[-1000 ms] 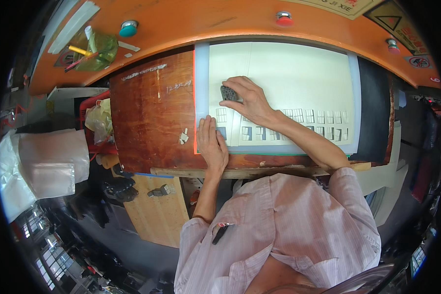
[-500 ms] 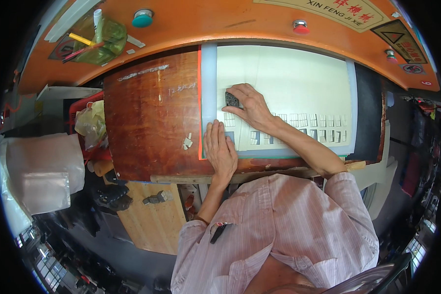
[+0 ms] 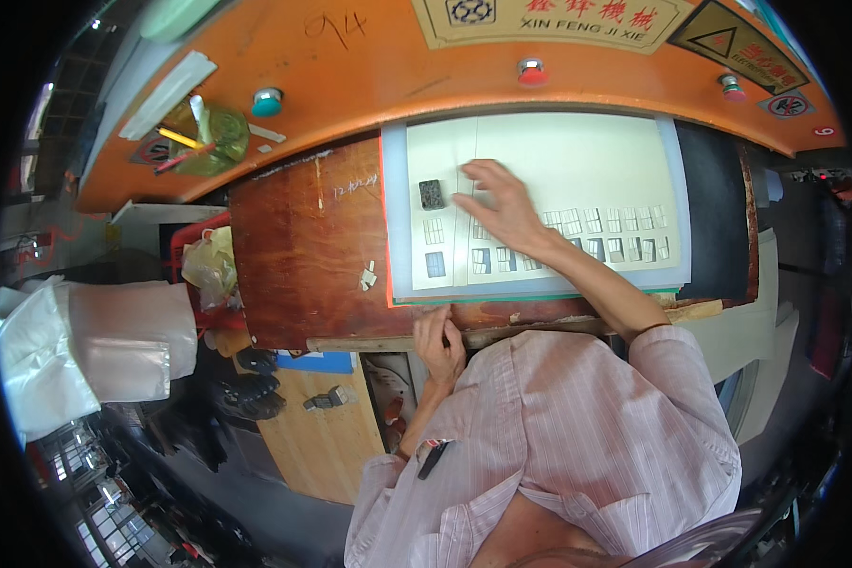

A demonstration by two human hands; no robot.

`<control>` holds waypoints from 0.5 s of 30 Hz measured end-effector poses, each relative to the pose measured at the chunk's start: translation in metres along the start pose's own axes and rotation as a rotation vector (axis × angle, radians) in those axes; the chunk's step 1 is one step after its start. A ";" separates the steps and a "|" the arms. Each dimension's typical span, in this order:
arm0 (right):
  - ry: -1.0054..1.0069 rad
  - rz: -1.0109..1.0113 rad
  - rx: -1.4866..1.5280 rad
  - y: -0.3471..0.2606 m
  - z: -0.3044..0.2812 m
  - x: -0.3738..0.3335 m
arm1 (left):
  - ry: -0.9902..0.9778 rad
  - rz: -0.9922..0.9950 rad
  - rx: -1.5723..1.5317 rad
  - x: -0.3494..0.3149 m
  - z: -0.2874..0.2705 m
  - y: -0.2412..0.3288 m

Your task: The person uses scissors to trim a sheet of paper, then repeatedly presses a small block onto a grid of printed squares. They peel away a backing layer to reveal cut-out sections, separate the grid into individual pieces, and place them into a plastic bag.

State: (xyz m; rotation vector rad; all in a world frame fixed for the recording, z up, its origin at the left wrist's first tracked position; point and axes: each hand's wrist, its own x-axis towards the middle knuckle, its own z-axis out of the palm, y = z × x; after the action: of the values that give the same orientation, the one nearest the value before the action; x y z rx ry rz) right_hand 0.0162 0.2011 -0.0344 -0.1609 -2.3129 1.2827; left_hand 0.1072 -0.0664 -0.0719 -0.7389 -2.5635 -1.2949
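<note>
A pale sheet (image 3: 568,161) lies on a translucent bluish board with rows of small white rectangular pieces (image 3: 592,221) along its nearer part. On the sheet's left side rests a dark speckled block (image 3: 432,194), with nothing touching it. Just right of this block my right hand (image 3: 504,201) hovers open, fingers apart and empty. My left hand (image 3: 438,345) is at the table's front edge, off the sheet, its fingers loosely bent and a little blurred, with nothing visible in them.
Small white scraps (image 3: 368,276) lie on the brown wooden table (image 3: 293,246). An orange machine front (image 3: 398,66) with buttons spans the far side. A green holder with pens (image 3: 220,142) hangs at left. Plastic bags (image 3: 128,327) are further left, and a wooden board (image 3: 303,435) is below.
My right hand has let go of the dark block and moved off to its right. My left hand has drawn back from the sheet toward me. The view has shifted slightly.
</note>
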 end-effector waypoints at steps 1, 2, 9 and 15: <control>0.050 -0.006 0.007 0.002 -0.021 -0.009 | -0.011 0.036 -0.028 -0.008 0.003 -0.001; 0.090 0.030 0.009 0.006 -0.045 -0.018 | 0.014 0.066 -0.062 -0.012 0.009 -0.002; 0.826 0.140 0.029 0.027 -0.253 -0.067 | 0.136 0.142 0.108 0.001 0.027 -0.002; 0.917 -0.087 -0.218 -0.016 -0.356 -0.081 | 0.128 0.172 0.056 0.010 0.024 0.005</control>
State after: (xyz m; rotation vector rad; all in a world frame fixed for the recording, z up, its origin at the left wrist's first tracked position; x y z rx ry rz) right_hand 0.2554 0.4385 0.1070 -0.5776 -1.6151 0.6781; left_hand 0.1022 -0.0410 -0.0796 -0.8178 -2.3682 -1.1726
